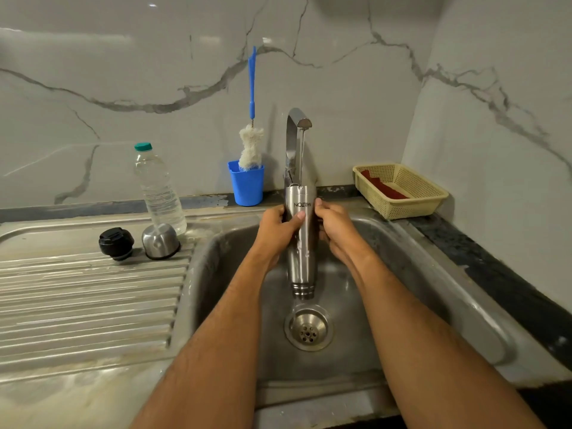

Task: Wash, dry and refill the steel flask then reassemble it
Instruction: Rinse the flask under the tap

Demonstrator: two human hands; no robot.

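stage: washing | both hands, left hand (pixel 275 230) and right hand (pixel 332 226), gripped inverted steel flask (pixel 301 243) under tap (pixel 297 128) stream | black stopper (pixel 116 243) and steel cup (pixel 161 241) were off on drainboard (pixel 77 289) | inside probably rinsed | left: dry, refill, reassemble

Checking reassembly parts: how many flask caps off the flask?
2: black stopper and steel cup lid, side by side on the drainboard left of the sink. None seen elsewhere.

Drainboard (pixel 77 305): black stopper (pixel 116 243), steel cap (pixel 160 241), water bottle (pixel 158 188).
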